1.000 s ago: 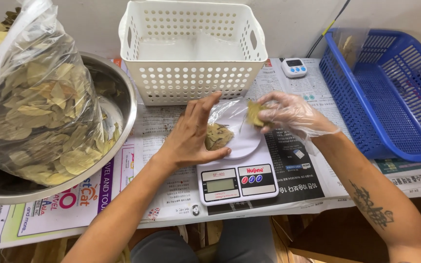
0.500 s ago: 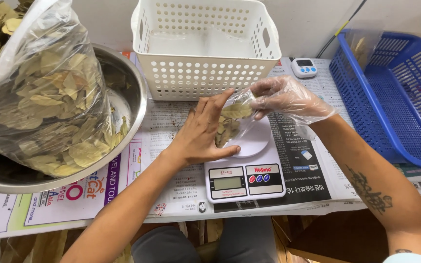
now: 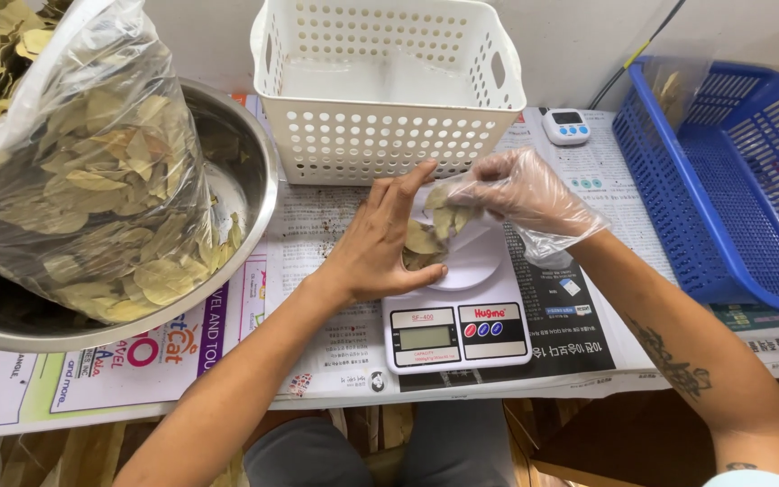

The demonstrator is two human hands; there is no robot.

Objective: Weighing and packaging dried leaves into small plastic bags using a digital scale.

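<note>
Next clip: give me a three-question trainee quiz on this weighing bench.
1. True or false: the right hand wears a clear plastic glove.
2. The small bag of dried leaves is held over: A) the blue basket B) the digital kitchen scale C) the steel bowl
3. What stands just behind the left hand?

Key: 1 true. 2 B. 3 The white perforated basket.

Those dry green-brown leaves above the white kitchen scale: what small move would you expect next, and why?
Probably lowering the dry green-brown leaves onto the white kitchen scale. The gloved right hand pinches them just above its round plate, the bare left hand cups them from the side, and the clear plastic wrap around them sits partly over the plate, so setting them down looks likeliest.
</note>
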